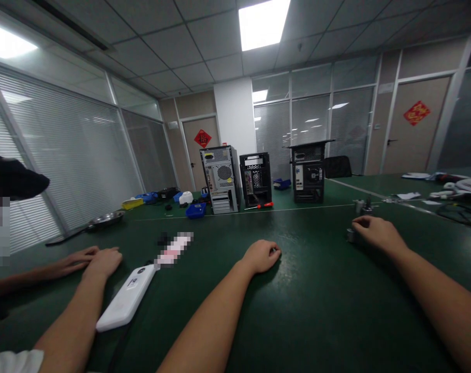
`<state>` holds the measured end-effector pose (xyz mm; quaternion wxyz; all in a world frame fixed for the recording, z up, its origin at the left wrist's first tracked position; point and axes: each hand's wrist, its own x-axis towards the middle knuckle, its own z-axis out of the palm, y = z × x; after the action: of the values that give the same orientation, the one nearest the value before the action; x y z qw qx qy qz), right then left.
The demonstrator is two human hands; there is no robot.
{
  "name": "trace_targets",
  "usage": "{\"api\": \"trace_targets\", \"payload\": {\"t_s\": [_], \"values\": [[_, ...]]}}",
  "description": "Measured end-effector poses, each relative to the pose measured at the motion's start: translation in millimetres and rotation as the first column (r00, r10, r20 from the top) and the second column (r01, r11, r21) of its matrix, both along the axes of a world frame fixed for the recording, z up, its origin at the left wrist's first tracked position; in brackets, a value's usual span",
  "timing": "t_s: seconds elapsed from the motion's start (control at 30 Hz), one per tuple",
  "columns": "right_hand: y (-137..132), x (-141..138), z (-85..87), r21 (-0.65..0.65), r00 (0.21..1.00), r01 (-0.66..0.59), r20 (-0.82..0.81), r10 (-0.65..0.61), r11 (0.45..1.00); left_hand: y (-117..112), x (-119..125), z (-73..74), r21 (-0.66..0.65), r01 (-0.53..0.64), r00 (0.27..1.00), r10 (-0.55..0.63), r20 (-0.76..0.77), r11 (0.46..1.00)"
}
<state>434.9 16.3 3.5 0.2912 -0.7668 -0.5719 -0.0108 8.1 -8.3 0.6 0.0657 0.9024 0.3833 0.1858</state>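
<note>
My left hand [262,255] rests on the green table [317,300] near its middle, fingers curled into a loose fist with nothing seen in it. My right hand [375,232] lies further right and slightly farther out, palm down. Its bent fingertips close on a small grey cylinder [351,235] standing on the table. Two more small metal pieces [363,206] stand just beyond that hand.
A co-worker sits at the left, both hands [91,260] flat on the table beside a white device [127,298]. Three computer cases [254,178] stand at the far side, with blue bins [195,210], a metal pan [103,220] and cables [458,194].
</note>
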Motion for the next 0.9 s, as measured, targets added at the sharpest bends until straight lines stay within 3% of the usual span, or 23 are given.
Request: {"api": "trace_targets", "payload": {"t_s": [0.37,0.73,0.9], "values": [[-3.3,-12.3,0.9,0.013,0.989,-0.132,-0.061,0.132,0.991,-4.3,-0.6,6.2,-0.016,-0.015,1.0,0.014,-0.026,1.0],[3.4,-0.5,-7.5,0.016,0.997,-0.06,-0.053,0.06,0.998,-0.4,-0.7,1.1,-0.008,-0.009,0.999,0.009,-0.032,1.0],[1.8,-0.6,-9.0,-0.01,0.981,-0.068,-0.183,0.065,0.998,-0.1,-0.2,1.1,-0.012,-0.016,0.999,0.016,-0.029,1.0]]}}
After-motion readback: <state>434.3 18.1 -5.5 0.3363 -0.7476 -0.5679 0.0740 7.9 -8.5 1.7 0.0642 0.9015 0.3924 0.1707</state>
